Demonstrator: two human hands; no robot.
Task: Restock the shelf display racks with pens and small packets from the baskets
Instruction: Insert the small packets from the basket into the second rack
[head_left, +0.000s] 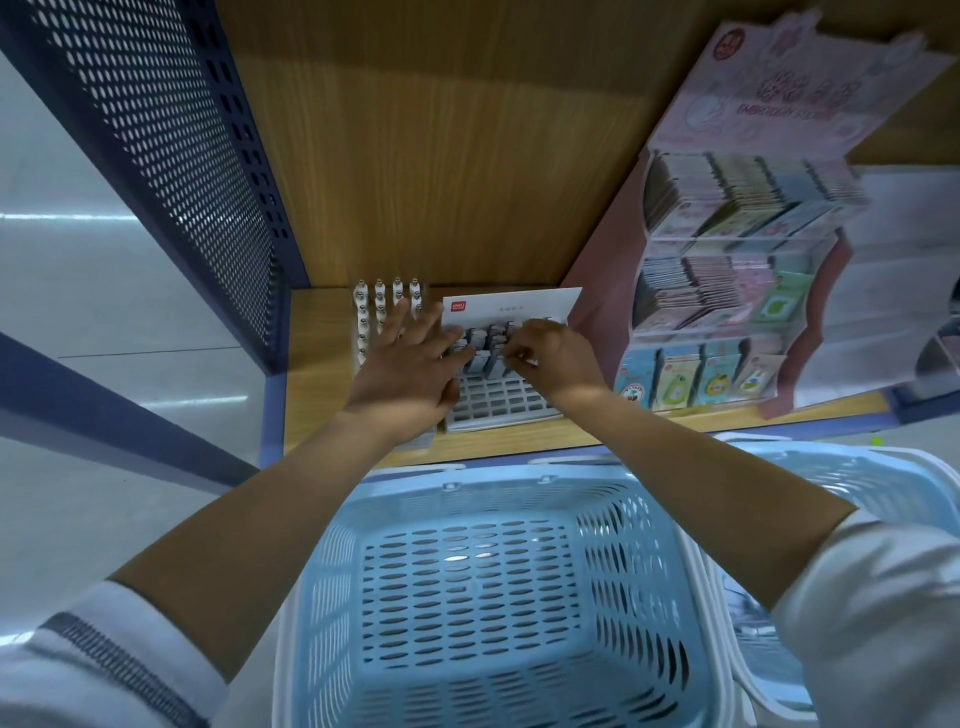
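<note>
A white grid rack (493, 402) with a white back card (511, 306) stands on the wooden shelf. Its rear slots hold several small grey packets (480, 345). My left hand (410, 364) lies over the rack's left side with fingers spread and straight, touching the packets. My right hand (550, 353) curls its fingers over the packets at the rack's right side and pinches one. A row of white pens (382, 301) stands upright to the left of the rack. Below my arms the blue basket (483, 597) shows only its bare bottom.
A pink tiered display (727, 280) full of sticker packets stands to the right on the shelf. A second blue basket (841, 467) sits behind the first at the right. A dark perforated metal panel (171, 156) walls the shelf's left side. The shelf's front edge (519, 447) is blue.
</note>
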